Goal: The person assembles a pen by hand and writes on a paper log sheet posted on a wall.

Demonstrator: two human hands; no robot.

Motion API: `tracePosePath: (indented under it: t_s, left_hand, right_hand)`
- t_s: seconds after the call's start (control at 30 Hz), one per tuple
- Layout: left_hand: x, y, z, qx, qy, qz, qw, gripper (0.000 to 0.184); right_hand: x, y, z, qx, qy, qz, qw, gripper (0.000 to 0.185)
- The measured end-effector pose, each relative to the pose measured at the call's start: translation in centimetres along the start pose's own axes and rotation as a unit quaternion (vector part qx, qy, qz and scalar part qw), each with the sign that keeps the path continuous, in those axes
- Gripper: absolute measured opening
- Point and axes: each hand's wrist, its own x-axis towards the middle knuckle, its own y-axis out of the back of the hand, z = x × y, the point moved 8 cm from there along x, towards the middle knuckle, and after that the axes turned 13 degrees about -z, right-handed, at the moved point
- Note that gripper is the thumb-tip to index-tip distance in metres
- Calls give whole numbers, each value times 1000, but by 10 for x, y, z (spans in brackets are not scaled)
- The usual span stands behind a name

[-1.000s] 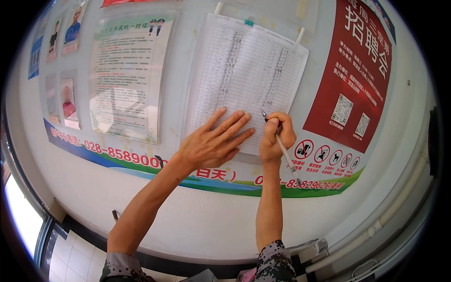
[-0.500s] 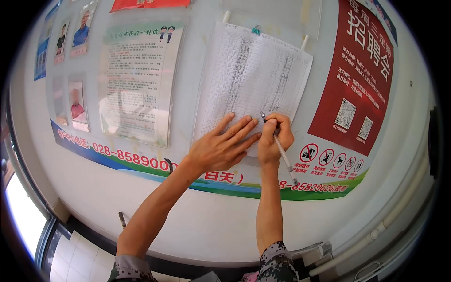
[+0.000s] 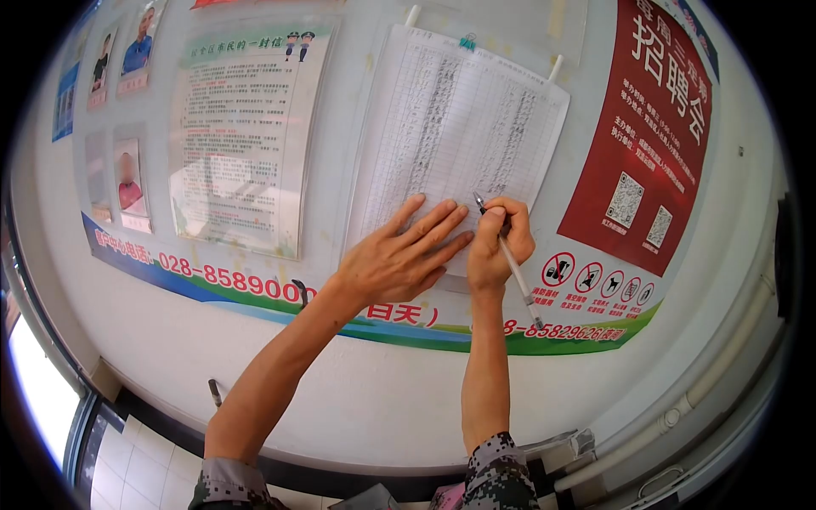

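Note:
A ruled form sheet with columns of handwriting hangs on the wall board, held at its top by a green binder clip. My left hand lies flat across the lower left of the sheet, fingers spread and pressing it to the board. In my right hand is a gel pen with a clear barrel, gripped between thumb and fingers. Its tip points up and left at the lower right part of the sheet; whether it touches the paper I cannot tell.
Left of the sheet is a printed letter in a clear sleeve, with small portrait photos beyond. A dark red poster is on the right. A white pipe runs along the lower right wall. A small dark hook sits near my left forearm.
My right hand and the pen have shifted slightly, with the pen tip a little higher on the sheet. My left hand stays on the paper. The view has tilted a little.

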Motion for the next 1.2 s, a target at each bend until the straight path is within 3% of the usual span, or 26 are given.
tracePosePath:
  t_s: [1.2]
  left_hand:
    - [-1, -7, 0, 1, 5, -21, 1000, 59]
  right_hand:
    - [-2, 4, -2, 8, 14, 15, 1000, 6]
